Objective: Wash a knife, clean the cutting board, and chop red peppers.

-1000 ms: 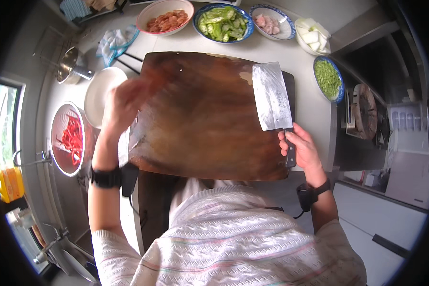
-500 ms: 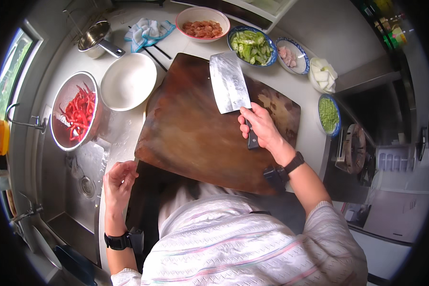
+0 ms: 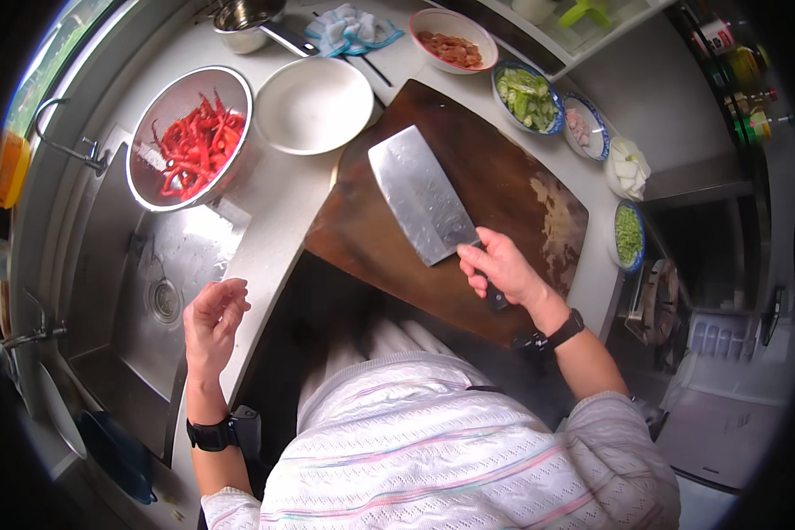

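Observation:
My right hand (image 3: 508, 269) is wrapped round the black handle of a cleaver (image 3: 422, 196). Its broad steel blade lies over the brown wooden cutting board (image 3: 512, 190), with water drops on it. Whether the blade touches the wood I cannot tell. My left hand (image 3: 214, 325) holds nothing, its fingers loosely bent, beside the counter edge near the sink (image 3: 141, 353). Nearest beyond it stands a colander (image 3: 137, 190) of red chilies (image 3: 199, 146). An empty white bowl (image 3: 314, 104) sits between the colander and the board.
Along the back are a saucepan (image 3: 241, 40), a cloth (image 3: 352, 31) and a bowl of reddish-brown slices (image 3: 450, 49). Bowls of green slices (image 3: 527, 97), pale pink pieces (image 3: 578, 128), white pieces (image 3: 627, 168) and chopped greens (image 3: 628, 231) line the right. A stove burner (image 3: 655, 305) lies beyond.
The whole view has turned and shifted, moving the counter things right and up. My right hand still grips the cleaver, now lower in the picture. The left hand has moved off the board's corner.

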`<control>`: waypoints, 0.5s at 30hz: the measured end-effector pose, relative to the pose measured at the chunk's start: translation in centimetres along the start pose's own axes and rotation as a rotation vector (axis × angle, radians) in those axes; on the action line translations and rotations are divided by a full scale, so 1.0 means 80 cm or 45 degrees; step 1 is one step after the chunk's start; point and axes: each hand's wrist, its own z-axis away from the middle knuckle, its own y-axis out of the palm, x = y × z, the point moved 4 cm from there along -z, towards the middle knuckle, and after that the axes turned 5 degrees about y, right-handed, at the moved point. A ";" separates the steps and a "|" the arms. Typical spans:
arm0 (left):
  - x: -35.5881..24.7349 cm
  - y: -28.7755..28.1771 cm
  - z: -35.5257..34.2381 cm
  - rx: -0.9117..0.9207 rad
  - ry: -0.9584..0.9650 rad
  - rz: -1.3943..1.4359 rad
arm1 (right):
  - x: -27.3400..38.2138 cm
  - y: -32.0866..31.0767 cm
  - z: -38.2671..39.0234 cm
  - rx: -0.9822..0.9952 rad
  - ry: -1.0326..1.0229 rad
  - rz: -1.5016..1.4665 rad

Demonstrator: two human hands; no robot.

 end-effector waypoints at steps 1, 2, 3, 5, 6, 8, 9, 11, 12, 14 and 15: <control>0.000 -0.013 0.004 -0.021 -0.004 -0.014 | -0.003 0.017 0.001 0.031 0.015 0.022; 0.001 -0.026 0.009 -0.045 -0.010 -0.029 | -0.008 0.035 0.002 0.064 0.030 0.044; 0.003 -0.040 0.013 -0.075 -0.015 -0.055 | -0.013 0.053 0.002 0.111 0.066 0.038; 0.008 -0.076 0.023 -0.135 -0.021 -0.046 | -0.015 0.100 0.001 0.238 0.108 0.088; 0.009 -0.095 0.027 -0.169 -0.018 -0.034 | -0.019 0.124 -0.002 0.311 0.144 0.088; 0.006 -0.132 0.036 -0.222 0.034 -0.085 | -0.019 0.174 -0.008 0.442 0.164 0.111; 0.005 -0.149 0.041 -0.250 0.062 -0.088 | -0.015 0.199 -0.012 0.501 0.163 0.110; 0.001 -0.177 0.050 -0.309 0.091 -0.094 | -0.004 0.248 -0.019 0.594 0.164 0.119; 0.003 -0.191 0.056 -0.332 0.083 -0.105 | 0.002 0.270 -0.022 0.605 0.169 0.139; 0.003 -0.212 0.067 -0.341 0.150 -0.318 | 0.007 0.309 -0.033 0.650 0.170 0.167; -0.001 -0.222 0.072 -0.351 0.124 -0.532 | 0.007 0.326 -0.039 0.655 0.194 0.168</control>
